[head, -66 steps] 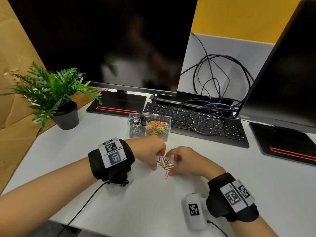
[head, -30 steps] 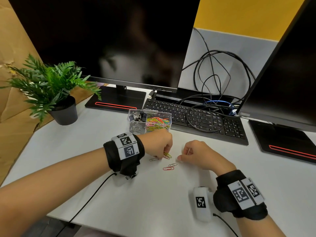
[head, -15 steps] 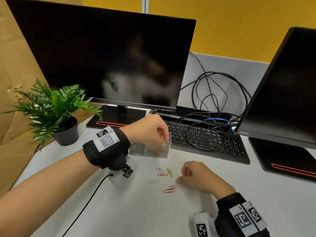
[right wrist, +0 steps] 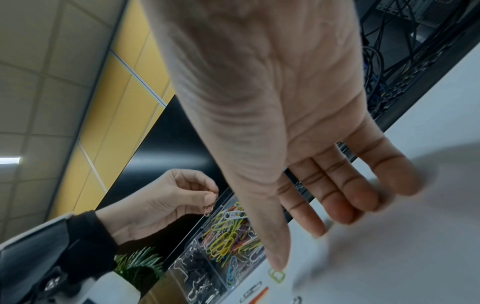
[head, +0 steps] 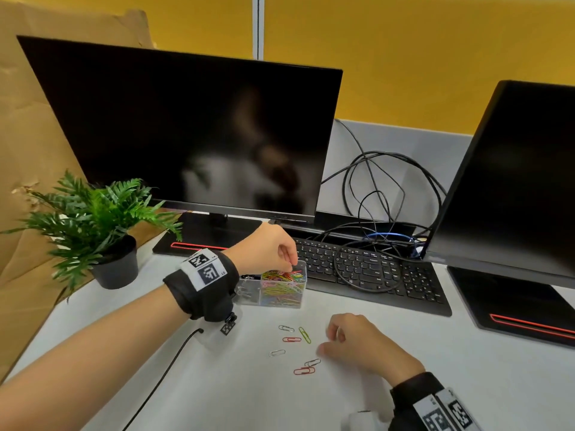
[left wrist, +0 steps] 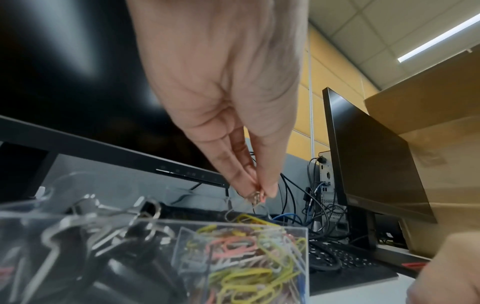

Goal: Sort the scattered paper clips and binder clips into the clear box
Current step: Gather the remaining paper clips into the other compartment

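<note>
Left hand (head: 269, 250) has risen from the counter (head: 217, 384) to above the clear box (head: 281, 287), grip pinching paper clips (left wrist: 257, 198). Right hand (head: 357, 345), lower right, rests spread beside six loose clips (head: 292, 339).

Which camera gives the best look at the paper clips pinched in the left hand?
The left wrist view: the paper clips hang from the left hand just above the clear box. The right wrist view shows them smaller; in the head view the hand hides them.

bare desk (head: 217, 384) before clear box (head: 281, 290), keyboard (head: 367, 275) just behind
</note>
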Motion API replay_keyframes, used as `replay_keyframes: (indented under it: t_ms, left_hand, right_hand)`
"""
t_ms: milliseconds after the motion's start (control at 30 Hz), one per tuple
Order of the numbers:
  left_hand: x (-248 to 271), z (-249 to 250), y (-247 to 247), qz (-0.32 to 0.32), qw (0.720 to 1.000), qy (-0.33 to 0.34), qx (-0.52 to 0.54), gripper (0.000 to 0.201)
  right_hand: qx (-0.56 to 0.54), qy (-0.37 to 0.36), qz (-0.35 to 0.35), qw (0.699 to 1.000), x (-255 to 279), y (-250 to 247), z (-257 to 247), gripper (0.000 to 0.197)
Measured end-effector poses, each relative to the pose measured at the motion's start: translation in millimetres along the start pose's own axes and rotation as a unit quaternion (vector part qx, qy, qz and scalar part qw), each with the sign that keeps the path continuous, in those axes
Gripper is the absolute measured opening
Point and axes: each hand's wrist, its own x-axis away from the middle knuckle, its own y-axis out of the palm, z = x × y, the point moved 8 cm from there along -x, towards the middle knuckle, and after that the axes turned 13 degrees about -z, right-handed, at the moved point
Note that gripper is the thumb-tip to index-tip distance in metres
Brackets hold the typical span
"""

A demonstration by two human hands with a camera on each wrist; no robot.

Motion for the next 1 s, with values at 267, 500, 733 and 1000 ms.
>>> replay_keyframes:
  t_ms: [267, 500, 733, 1000]
  left_hand:
    - [8, -3, -7, 0.033, 0.999, 0.014, 0.021, 0.016]
    - [28, 18, 58, -0.149, 0.983, 0.042, -0.094, 0.034]
    - [35, -6, 105, -0.272, 0.935, -0.096, -0.208, 0.050]
    - [25, 12, 116, -0.208, 0.966, -0.045, -0.145, 0.020]
  right_hand:
    - [-0.002, 0.004, 0.001, 1.000, -1, 0, 1, 0.028]
    - [0.020, 0.004, -0.039, 0.999, 2, 2, -6, 0.042]
    - [0.046, -0.010, -0.053, 0.997, 0, 14, -14, 0.037]
    - [0.071, -0.027, 0.000, 0.997, -8, 17, -23, 0.027]
